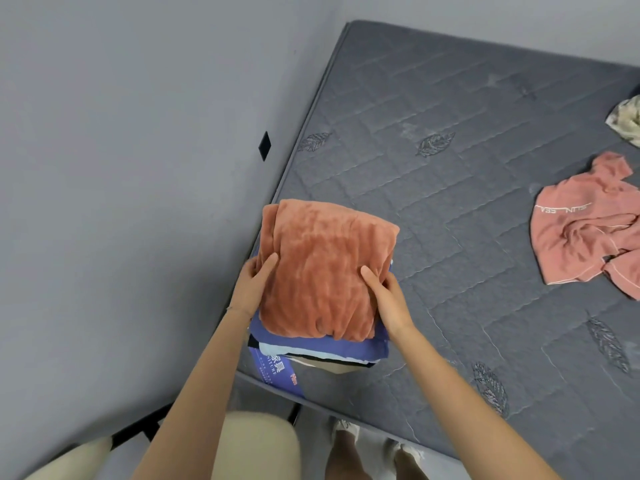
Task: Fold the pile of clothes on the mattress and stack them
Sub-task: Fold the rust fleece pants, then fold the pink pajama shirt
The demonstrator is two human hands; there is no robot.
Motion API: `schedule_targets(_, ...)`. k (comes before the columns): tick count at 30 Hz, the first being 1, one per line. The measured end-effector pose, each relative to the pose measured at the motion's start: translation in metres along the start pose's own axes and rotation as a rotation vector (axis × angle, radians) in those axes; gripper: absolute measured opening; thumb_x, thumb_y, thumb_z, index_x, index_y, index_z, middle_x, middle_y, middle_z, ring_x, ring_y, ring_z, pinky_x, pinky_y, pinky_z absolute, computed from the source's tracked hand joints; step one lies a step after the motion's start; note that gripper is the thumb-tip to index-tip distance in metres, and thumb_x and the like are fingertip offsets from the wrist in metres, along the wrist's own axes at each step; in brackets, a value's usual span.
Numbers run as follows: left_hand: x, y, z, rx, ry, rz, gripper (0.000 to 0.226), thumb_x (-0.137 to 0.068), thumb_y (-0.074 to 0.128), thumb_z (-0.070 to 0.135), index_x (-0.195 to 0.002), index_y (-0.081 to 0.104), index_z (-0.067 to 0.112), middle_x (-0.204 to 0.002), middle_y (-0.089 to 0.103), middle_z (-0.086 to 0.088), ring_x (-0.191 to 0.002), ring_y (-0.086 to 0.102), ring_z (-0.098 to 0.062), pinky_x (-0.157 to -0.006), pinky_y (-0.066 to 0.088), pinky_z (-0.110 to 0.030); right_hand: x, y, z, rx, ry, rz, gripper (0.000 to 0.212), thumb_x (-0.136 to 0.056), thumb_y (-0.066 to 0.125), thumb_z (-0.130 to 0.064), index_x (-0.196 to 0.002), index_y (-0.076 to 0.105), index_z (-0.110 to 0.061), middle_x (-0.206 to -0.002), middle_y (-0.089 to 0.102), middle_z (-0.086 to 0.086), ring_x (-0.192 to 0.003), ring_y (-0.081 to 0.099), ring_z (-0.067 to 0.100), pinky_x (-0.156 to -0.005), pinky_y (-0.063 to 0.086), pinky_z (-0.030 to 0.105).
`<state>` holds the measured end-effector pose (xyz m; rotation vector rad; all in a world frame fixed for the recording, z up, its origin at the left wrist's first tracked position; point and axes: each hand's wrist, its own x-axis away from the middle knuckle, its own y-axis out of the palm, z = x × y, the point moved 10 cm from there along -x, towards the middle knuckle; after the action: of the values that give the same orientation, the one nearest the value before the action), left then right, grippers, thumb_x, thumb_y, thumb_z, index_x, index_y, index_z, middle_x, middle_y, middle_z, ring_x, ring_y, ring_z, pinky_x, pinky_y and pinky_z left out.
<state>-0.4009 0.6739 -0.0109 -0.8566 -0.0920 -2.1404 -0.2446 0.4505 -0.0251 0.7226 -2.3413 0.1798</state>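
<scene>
A folded rust-orange fleece garment (pixel 322 268) lies on top of a stack of folded clothes (pixel 322 351) at the near left corner of the grey mattress (pixel 450 209). My left hand (pixel 254 282) grips its left edge, thumb on top and fingers under. Its right edge is held the same way by my right hand (pixel 386 296). Under it I see a blue-purple piece and lighter and darker layers. An unfolded pink T-shirt (pixel 588 226) with white lettering lies crumpled at the right. A pale patterned garment (pixel 628 119) shows at the far right edge.
A grey wall (pixel 138 168) runs along the mattress's left side, with a small black diamond-shaped fitting (pixel 265 145). A blue label (pixel 273 372) hangs over the mattress's near edge. My knees show at the bottom of the view.
</scene>
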Motion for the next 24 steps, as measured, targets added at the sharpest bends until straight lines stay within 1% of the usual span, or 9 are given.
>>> schedule_targets(2,0.01,-0.009,0.024,-0.084,0.134,0.148,0.061,-0.089,0.059,0.05,-0.138,0.043,0.017,-0.135,0.05,-0.003,-0.127,0.047,-0.022,-0.102,0.039,-0.035,0.003,-0.011,-0.01,0.003,-0.064,0.058,0.042,-0.08,0.07,-0.052,-0.116,0.052,-0.041,-0.121,0.059,-0.018,-0.103,0.059,-0.006,-0.09,0.045,0.022)
schedule_targets(4,0.025,-0.01,0.058,-0.26,0.319,0.27,0.069,-0.089,0.059,0.051,-0.144,0.036,0.017,-0.145,0.041,-0.006,-0.134,0.038,-0.022,-0.112,0.031,-0.038,0.005,-0.02,-0.026,0.06,-0.137,0.085,0.054,-0.076,0.07,-0.057,-0.123,0.049,-0.04,-0.126,0.055,-0.019,-0.102,0.055,-0.016,-0.084,0.043,0.013)
schedule_targets(5,0.035,-0.003,0.078,-0.396,0.429,0.315,0.07,-0.089,0.058,0.053,-0.145,0.035,0.017,-0.147,0.039,-0.008,-0.135,0.036,-0.023,-0.113,0.027,-0.038,0.006,-0.025,-0.033,0.109,-0.163,0.103,0.065,-0.076,0.069,-0.058,-0.132,0.045,-0.036,-0.131,0.053,-0.015,-0.109,0.053,-0.014,-0.088,0.043,0.014)
schedule_targets(8,0.062,0.04,0.126,-0.743,0.672,0.338,0.073,-0.086,0.049,0.056,-0.145,0.037,0.015,-0.149,0.035,-0.016,-0.137,0.031,-0.032,-0.115,0.023,-0.048,0.007,-0.049,-0.053,0.316,-0.221,0.173,0.083,-0.08,0.068,-0.058,-0.148,0.033,-0.025,-0.148,0.041,-0.001,-0.135,0.039,0.014,-0.111,0.035,0.037)
schedule_targets(10,0.076,0.076,0.146,-0.88,0.767,0.325,0.074,-0.086,0.043,0.059,-0.144,0.04,0.014,-0.149,0.034,-0.019,-0.139,0.029,-0.037,-0.115,0.019,-0.052,0.01,-0.065,-0.065,0.47,-0.274,0.193,0.083,-0.082,0.064,-0.06,-0.15,0.03,-0.027,-0.152,0.035,-0.001,-0.141,0.03,0.018,-0.115,0.028,0.037)
schedule_targets(13,0.094,0.134,0.164,-0.989,0.838,0.276,0.071,-0.086,0.039,0.06,-0.144,0.041,0.02,-0.152,0.031,-0.016,-0.142,0.025,-0.036,-0.115,0.014,-0.05,0.02,-0.1,-0.083,0.652,-0.34,0.249,0.081,-0.085,0.06,-0.059,-0.152,0.025,-0.029,-0.154,0.032,0.001,-0.142,0.024,0.021,-0.114,0.025,0.036)
schedule_targets(17,0.109,0.216,0.16,-1.039,0.847,0.158,0.07,-0.087,0.041,0.06,-0.146,0.039,0.022,-0.155,0.028,-0.011,-0.145,0.019,-0.032,-0.114,0.018,-0.052,0.034,-0.167,-0.099,0.871,-0.37,0.321,0.082,-0.087,0.057,-0.059,-0.153,0.018,-0.031,-0.157,0.025,0.005,-0.145,0.017,0.025,-0.117,0.021,0.041)
schedule_targets(20,0.12,0.281,0.145,-1.109,0.847,0.078,0.073,-0.086,0.033,0.063,-0.147,0.037,0.023,-0.156,0.027,-0.011,-0.146,0.018,-0.033,-0.112,0.02,-0.053,0.042,-0.233,-0.1,0.942,-0.353,0.375,0.083,-0.087,0.054,-0.061,-0.154,0.015,-0.033,-0.16,0.019,0.004,-0.148,0.009,0.025,-0.119,0.015,0.041)
schedule_targets(24,0.133,0.36,0.125,-1.152,0.81,0.047,0.072,-0.087,0.037,0.063,-0.148,0.035,0.025,-0.156,0.025,-0.011,-0.146,0.017,-0.033,-0.115,0.011,-0.055,0.05,-0.323,-0.094,0.964,-0.311,0.416,0.082,-0.088,0.053,-0.061,-0.154,0.015,-0.033,-0.161,0.016,0.004,-0.149,0.005,0.025,-0.119,0.013,0.042)
